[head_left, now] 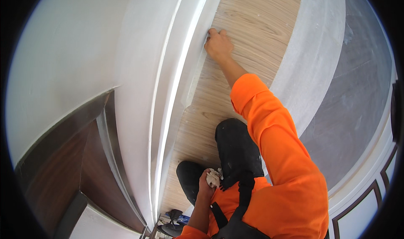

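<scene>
My right hand (219, 44) reaches far ahead, down to the line where the wood-look floor (252, 33) meets the base of the white wall. Its fingers are curled and pressed against a pale strip (194, 81) running along that line. A small greyish edge shows by the fingertips, but what they pinch is hidden. Close to my body, my left hand (204, 185) is closed around a crumpled beige cloth (213, 178), held in front of my lap between my knees.
A white moulding (179, 71) runs along the wall on the left, beside a dark brown door (101, 163). To the right lie a whitish band (313, 50) and a grey floor area (353, 96). A dark shoe-like object (170, 229) and a blue item (183, 219) sit behind me.
</scene>
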